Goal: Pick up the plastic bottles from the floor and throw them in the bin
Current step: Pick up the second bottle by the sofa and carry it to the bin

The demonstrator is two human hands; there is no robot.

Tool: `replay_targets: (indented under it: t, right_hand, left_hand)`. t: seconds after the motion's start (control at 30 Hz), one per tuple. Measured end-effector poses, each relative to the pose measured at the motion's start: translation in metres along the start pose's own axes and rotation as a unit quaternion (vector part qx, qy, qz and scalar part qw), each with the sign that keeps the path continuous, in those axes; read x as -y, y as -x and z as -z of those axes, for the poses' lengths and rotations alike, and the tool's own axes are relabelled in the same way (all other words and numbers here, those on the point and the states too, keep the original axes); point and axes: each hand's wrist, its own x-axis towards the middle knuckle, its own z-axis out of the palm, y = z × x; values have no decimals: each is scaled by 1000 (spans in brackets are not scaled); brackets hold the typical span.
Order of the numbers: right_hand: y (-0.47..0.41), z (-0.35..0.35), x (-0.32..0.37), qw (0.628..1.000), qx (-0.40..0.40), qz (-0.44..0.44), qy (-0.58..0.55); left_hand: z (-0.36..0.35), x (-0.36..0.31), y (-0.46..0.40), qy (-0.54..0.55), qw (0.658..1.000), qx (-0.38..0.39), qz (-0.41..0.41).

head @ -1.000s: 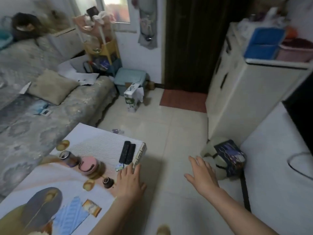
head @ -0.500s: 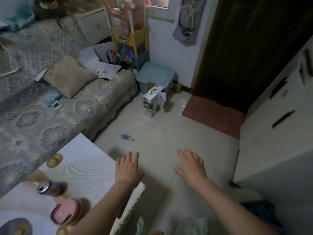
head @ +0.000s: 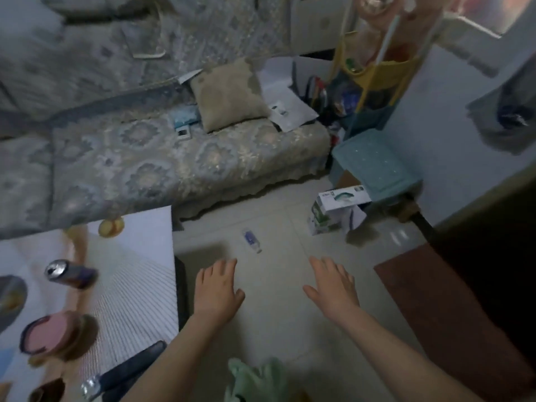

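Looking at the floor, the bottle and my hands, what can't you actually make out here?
- Plastic bottle, head view: too small and blurred to tell capped or empty.
- Bin: none identifiable; the teal box is blurred.
- Left hand, right hand: palms face down, undersides hidden.

Plastic bottle (head: 251, 241) nearer both hands.

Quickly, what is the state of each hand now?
Left hand: open, holding nothing.
Right hand: open, holding nothing.
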Motion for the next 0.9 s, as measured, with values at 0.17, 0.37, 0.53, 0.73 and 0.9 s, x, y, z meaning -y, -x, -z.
replay_targets:
  t: [0.17, 0.37, 0.53, 0.73, 0.9]
  right_hand:
    - [-110, 24, -11, 995, 43, 72, 54]
    - [-255, 49, -8, 980, 88, 143, 107]
    - [-372, 59, 7, 944, 132, 233, 191]
    - [-494, 13, 37, 863, 201, 363, 288]
    - [-602, -81, 56, 777, 213, 466, 367]
  left_hand:
    - [-14, -4, -73, -14, 996, 28, 83]
    - [-30, -13, -206, 7, 992, 37, 122]
    - [-53, -14, -274, 50, 979, 16, 199]
    - [-104, -15, -317, 80, 944, 26, 320]
    - [-203, -14, -370, 130, 895, 28, 425]
